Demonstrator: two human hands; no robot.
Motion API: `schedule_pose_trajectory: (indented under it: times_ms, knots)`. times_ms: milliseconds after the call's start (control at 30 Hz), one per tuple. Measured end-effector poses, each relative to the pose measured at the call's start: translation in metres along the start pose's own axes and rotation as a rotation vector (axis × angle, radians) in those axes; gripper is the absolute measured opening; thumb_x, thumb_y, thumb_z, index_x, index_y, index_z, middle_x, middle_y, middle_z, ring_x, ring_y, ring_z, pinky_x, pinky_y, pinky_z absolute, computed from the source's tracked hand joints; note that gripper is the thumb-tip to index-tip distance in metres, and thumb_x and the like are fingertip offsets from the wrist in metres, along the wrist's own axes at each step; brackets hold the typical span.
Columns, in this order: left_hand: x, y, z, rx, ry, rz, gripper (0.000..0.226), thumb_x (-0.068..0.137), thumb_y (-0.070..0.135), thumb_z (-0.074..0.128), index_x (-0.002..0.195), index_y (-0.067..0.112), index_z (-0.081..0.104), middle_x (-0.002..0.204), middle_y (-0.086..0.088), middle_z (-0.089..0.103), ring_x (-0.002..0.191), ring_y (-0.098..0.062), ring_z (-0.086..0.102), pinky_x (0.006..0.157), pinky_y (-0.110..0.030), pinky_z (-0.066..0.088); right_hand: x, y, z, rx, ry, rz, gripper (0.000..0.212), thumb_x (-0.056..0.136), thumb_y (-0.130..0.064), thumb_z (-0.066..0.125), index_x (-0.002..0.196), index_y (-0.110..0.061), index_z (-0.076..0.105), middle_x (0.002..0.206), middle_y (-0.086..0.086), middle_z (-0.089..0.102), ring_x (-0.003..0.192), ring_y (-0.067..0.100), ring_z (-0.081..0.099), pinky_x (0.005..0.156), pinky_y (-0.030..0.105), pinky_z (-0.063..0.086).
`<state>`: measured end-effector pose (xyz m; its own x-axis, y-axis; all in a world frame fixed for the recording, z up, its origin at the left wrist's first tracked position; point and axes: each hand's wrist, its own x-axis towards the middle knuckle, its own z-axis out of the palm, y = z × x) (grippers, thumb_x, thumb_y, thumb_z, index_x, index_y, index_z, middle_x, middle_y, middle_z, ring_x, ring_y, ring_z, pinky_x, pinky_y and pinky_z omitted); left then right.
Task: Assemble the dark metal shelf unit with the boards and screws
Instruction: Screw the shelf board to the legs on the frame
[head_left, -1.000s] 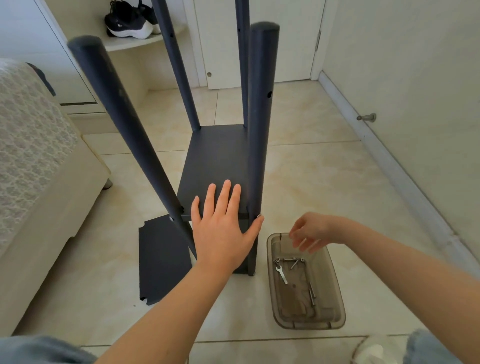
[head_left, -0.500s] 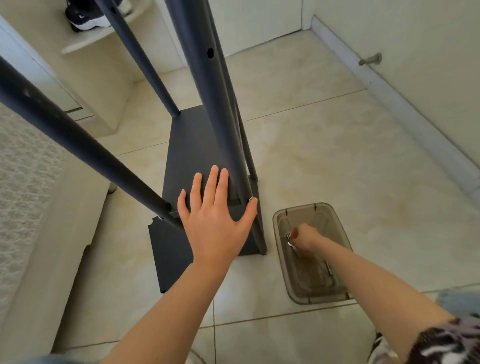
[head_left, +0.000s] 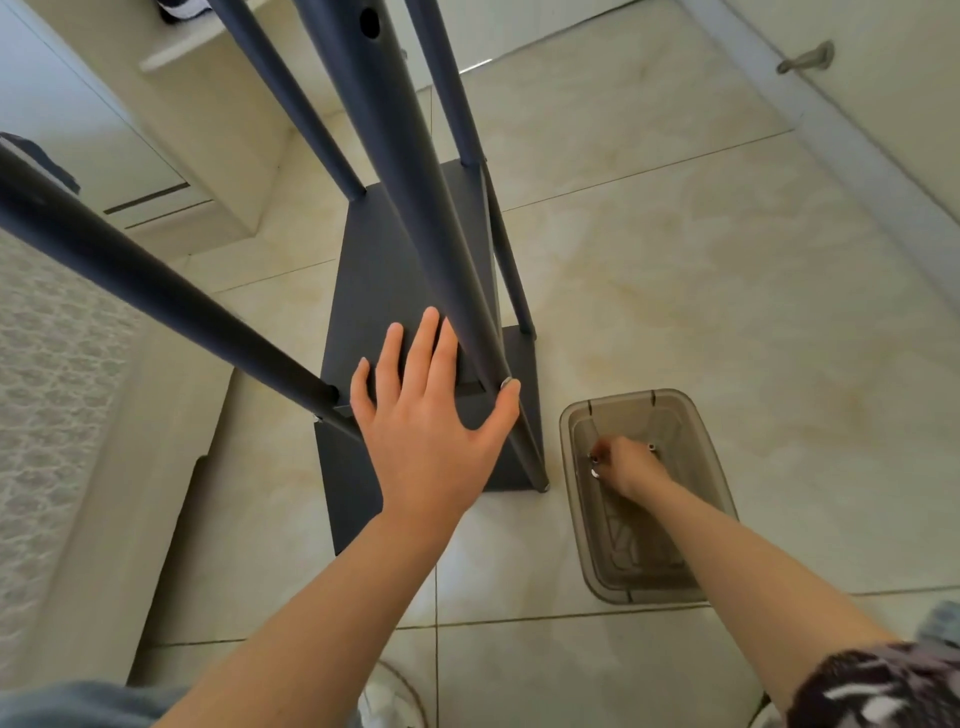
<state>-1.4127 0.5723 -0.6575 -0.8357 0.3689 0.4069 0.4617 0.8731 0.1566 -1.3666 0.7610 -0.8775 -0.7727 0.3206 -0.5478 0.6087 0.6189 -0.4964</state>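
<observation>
Shelf unit (head_left: 410, 171), 4 poles, stands on floor (head_left: 675, 286): left hand (head_left: 431, 431) lies flat, fingers spread on its board (head_left: 384, 291) to steady it; right hand (head_left: 626, 465) reaches into tray (head_left: 675, 402) beside it, fingers curled among screws (head_left: 650, 446), grip unclear.

Shelf unit (head_left: 379, 291), tray (head_left: 723, 483) on floor (head_left: 727, 312)

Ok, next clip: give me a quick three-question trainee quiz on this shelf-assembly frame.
1. True or false: the left hand lies flat on the dark board.
2. Where is the right hand? A) inside the clear tray B) round a post C) flat on the floor tiles
3. Fill in: ___ posts rise from the board.
Key: 1 true; 2 A; 3 four.
</observation>
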Motion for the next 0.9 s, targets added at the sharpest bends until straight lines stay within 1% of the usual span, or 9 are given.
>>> schedule_pose_trajectory:
  times_ms: [67, 167, 200, 300, 400, 567, 733, 833, 900]
  knots:
    - [0.0, 0.0, 0.001, 0.002, 0.002, -0.001, 0.072, 0.09, 0.071, 0.035, 0.138, 0.022, 0.058, 0.152, 0.004, 0.049, 0.149, -0.023, 0.031, 0.122, -0.05, 0.017, 0.0, 0.002, 0.0, -0.052, 0.009, -0.005, 0.018, 0.098, -0.022, 0.052, 0.112, -0.017, 0.063, 0.107, 0.01, 0.068, 0.098, 0.029, 0.064, 0.084, 0.037, 0.053]
    - [0.0, 0.0, 0.001, 0.0, 0.014, 0.004, 0.071, 0.09, 0.07, 0.037, 0.136, 0.021, 0.06, 0.15, 0.004, 0.051, 0.148, -0.023, 0.033, 0.122, -0.052, 0.019, -0.001, 0.004, 0.002, -0.131, 0.033, -0.019, 0.008, 0.097, -0.021, 0.053, 0.094, -0.018, 0.06, 0.099, 0.008, 0.068, 0.089, 0.027, 0.063, 0.076, 0.034, 0.052]
    - [0.0, -0.001, 0.001, -0.001, 0.016, 0.005, 0.07, 0.09, 0.07, 0.037, 0.136, 0.021, 0.06, 0.15, 0.003, 0.052, 0.148, -0.024, 0.033, 0.121, -0.052, 0.019, -0.002, 0.004, 0.004, -0.155, 0.045, -0.026, 0.008, 0.097, -0.022, 0.053, 0.093, -0.018, 0.06, 0.099, 0.007, 0.067, 0.089, 0.027, 0.063, 0.076, 0.034, 0.051]
    - [0.001, -0.001, 0.002, 0.004, 0.021, 0.006, 0.07, 0.09, 0.069, 0.038, 0.135, 0.021, 0.062, 0.149, 0.003, 0.053, 0.148, -0.024, 0.034, 0.122, -0.051, 0.019, -0.004, 0.001, 0.01, -0.204, 0.096, -0.037, 0.013, 0.098, -0.026, 0.052, 0.102, -0.017, 0.06, 0.102, 0.006, 0.064, 0.091, 0.025, 0.062, 0.071, 0.032, 0.048]
    - [0.001, 0.0, 0.003, 0.008, 0.021, 0.007, 0.069, 0.09, 0.069, 0.039, 0.133, 0.021, 0.063, 0.148, 0.002, 0.054, 0.147, -0.024, 0.035, 0.122, -0.051, 0.019, -0.004, -0.001, 0.015, -0.217, 0.111, -0.037, 0.015, 0.098, -0.025, 0.052, 0.108, -0.016, 0.059, 0.108, 0.006, 0.061, 0.096, 0.026, 0.061, 0.069, 0.031, 0.042]
    - [0.001, -0.001, 0.003, 0.015, 0.022, 0.015, 0.071, 0.091, 0.07, 0.036, 0.133, 0.02, 0.063, 0.147, 0.001, 0.054, 0.146, -0.026, 0.036, 0.121, -0.051, 0.02, -0.005, -0.001, 0.014, -0.252, 0.092, -0.046, 0.017, 0.099, -0.019, 0.05, 0.111, -0.013, 0.06, 0.112, 0.008, 0.06, 0.098, 0.029, 0.061, 0.074, 0.034, 0.047]
    - [0.001, -0.004, 0.004, 0.028, 0.032, 0.043, 0.077, 0.094, 0.075, 0.025, 0.132, 0.019, 0.063, 0.147, 0.0, 0.055, 0.145, -0.027, 0.038, 0.12, -0.051, 0.019, -0.003, 0.001, -0.002, -0.186, 0.058, -0.014, 0.016, 0.096, -0.014, 0.046, 0.097, -0.011, 0.062, 0.1, 0.009, 0.065, 0.089, 0.029, 0.062, 0.072, 0.034, 0.047]
    - [0.001, -0.004, 0.005, 0.034, 0.021, 0.047, 0.076, 0.094, 0.074, 0.025, 0.133, 0.02, 0.062, 0.147, 0.0, 0.054, 0.145, -0.028, 0.037, 0.12, -0.05, 0.018, -0.006, 0.002, -0.018, -0.246, 0.04, -0.039, 0.017, 0.1, -0.019, 0.045, 0.105, -0.013, 0.059, 0.105, 0.009, 0.065, 0.095, 0.029, 0.062, 0.074, 0.034, 0.048]
    - [0.002, -0.003, 0.005, 0.032, 0.018, 0.046, 0.075, 0.094, 0.073, 0.027, 0.133, 0.02, 0.062, 0.147, 0.0, 0.054, 0.145, -0.028, 0.038, 0.119, -0.051, 0.019, -0.006, 0.004, -0.029, -0.302, 0.024, -0.036, 0.02, 0.1, -0.014, 0.043, 0.11, -0.01, 0.059, 0.11, 0.011, 0.065, 0.098, 0.03, 0.062, 0.077, 0.034, 0.05]
